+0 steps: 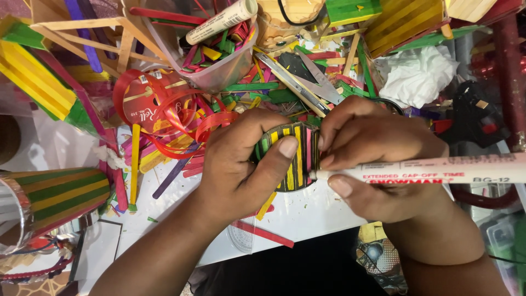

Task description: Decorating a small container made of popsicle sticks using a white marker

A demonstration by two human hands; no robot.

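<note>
left hand (241, 164) pinching striped stick disc (293, 156) | right hand (372, 159) pinching marker (438, 170), tip touching disc edge | scissors (307, 82) behind | table (307, 216) front edge

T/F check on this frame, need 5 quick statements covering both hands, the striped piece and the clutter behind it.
1. The right hand holds a white marker with its tip at the striped stick piece. True.
2. The left hand is flat on the table, touching nothing. False: it grips the striped stick piece, thumb across its face.
3. A red ribbon spool lies beyond the left hand. True.
4. The clear plastic tub is empty. False: it holds coloured sticks, and a glue tube rests across its rim.
5. The scissors are in the right hand. False: they lie among the loose sticks beyond both hands.
</note>
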